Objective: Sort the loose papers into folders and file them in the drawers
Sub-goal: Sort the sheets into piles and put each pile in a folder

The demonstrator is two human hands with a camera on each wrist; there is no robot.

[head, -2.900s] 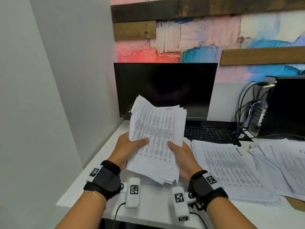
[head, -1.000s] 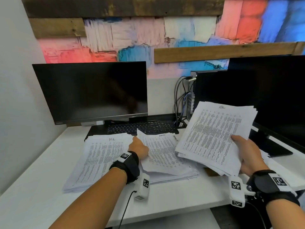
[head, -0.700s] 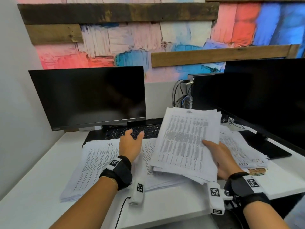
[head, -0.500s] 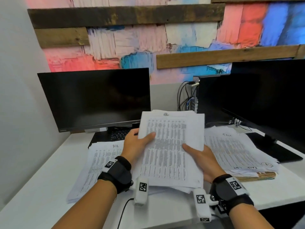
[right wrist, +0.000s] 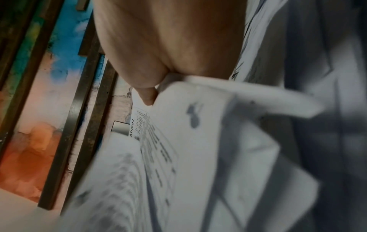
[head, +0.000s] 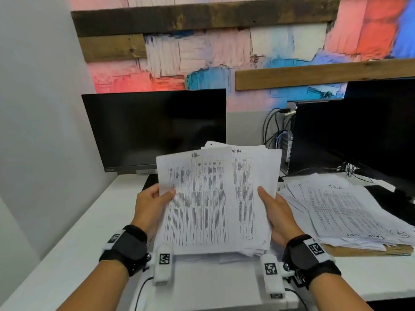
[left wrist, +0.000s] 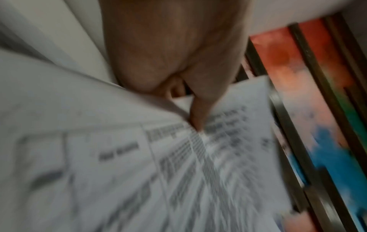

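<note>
Both hands, left hand (head: 151, 206) and right hand (head: 277, 213), grip the floppy, slippery paper stack (head: 215, 203) by its side edges; best supported underneath.

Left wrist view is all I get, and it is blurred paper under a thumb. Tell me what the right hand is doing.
Observer: The right hand grips the right edge of the same stack of papers that the left hand holds by its left edge.
Operator: Say what lies on the desk.
Observer: A second pile of papers lies on the desk to the right, on top of a flat brown item, perhaps a folder.
Operator: Report the front sheets.
Observer: The front sheet sits shifted left; the sheet behind shows handwritten "ADMIN" at its top.
</note>
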